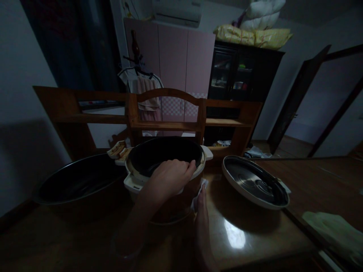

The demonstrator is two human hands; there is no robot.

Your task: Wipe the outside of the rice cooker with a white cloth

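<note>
A round electric cooker (166,207) with a pale rim, white side handles and a dark inside stands lidless on the table before me. My left hand (174,173) lies over its near rim with the fingers curled, gripping the edge; the fingertips are hidden. Low at the cooker's right side, my right hand (201,202) presses a crumpled white cloth or tissue (203,184) against the outer wall, fingers pointing up. To the right, the cooker's round lid (249,185) rests with its metal inner face upward.
A wide black basin (85,181) stands at the left, by a small box of brownish pieces (119,150). Behind the cooker rises a wooden shelf rack (167,125). Pale fabric (334,230) lies past the table's right edge. The tabletop (255,241) is glossy.
</note>
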